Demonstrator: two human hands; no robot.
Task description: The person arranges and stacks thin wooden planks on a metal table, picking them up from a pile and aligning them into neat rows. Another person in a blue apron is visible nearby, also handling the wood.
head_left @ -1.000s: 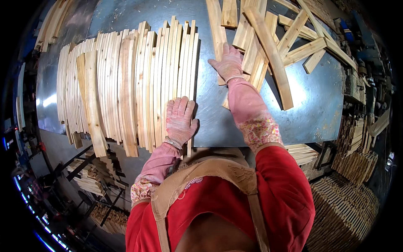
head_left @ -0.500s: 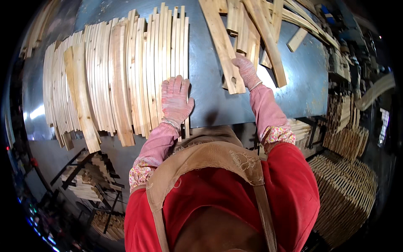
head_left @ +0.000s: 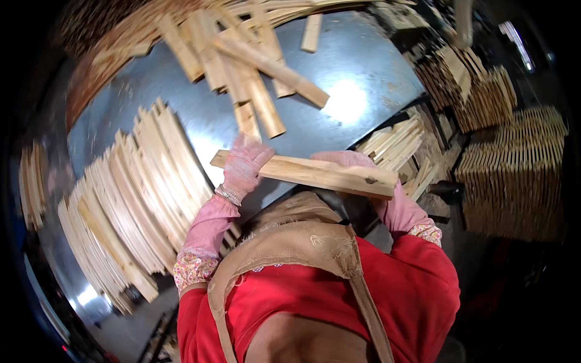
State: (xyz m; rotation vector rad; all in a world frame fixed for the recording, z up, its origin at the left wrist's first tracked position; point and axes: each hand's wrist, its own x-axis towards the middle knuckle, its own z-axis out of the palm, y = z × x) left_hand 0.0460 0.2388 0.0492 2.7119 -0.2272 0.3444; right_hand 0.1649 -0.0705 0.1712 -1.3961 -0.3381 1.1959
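Note:
A wooden board (head_left: 327, 176) with a dark knot near its right end is held crosswise in front of my body, at the near edge of the metal table. My left hand (head_left: 245, 164), in a pinkish knitted glove, grips it near its left end. Behind the board's right part is my right hand (head_left: 346, 158), gloved alike and closed around it; the board hides part of that hand. To the left, a row of narrow wooden strips (head_left: 136, 199) lies side by side on the table. Just beyond my left hand is a loose pile of boards (head_left: 254, 69).
The blue-grey metal table (head_left: 357, 66) carries a short wood piece (head_left: 311, 33) at its far side. Right of it stand stacked slats (head_left: 514, 175) and another wood stack (head_left: 472, 85). More strips (head_left: 393, 142) lie low beside the table's right edge.
My right hand has pulled a board off the pile toward my body. My left hand has left the strip row and taken hold of the board. The view has turned to the right.

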